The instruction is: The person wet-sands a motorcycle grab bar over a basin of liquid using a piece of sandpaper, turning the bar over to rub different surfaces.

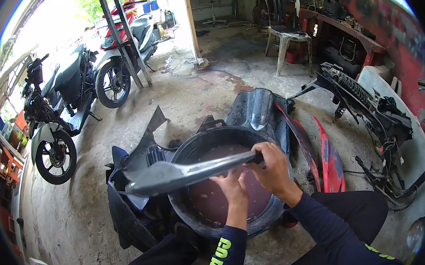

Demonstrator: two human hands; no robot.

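Observation:
A long grey-black plastic body panel (186,176) with a glossy wet streak lies crosswise in the air over a black tub (183,211) holding murky pinkish liquid. My right hand (274,170) grips the panel's narrow right end, fingers curled over it. My left hand (230,188) holds the panel from underneath near its middle, its fingertips partly hidden by the panel. Dark plastic fairings (124,212) lie left of the tub and a moulded black panel (255,105) behind it. Red-and-grey strips (331,168) stand to the right.
Two scooters (60,143) (110,80) are parked at the left beside metal posts (134,69). A stripped frame with a spring (348,98) lies right, by a pale board (424,196). A plastic chair (287,36) and red workbench (358,38) are at the back.

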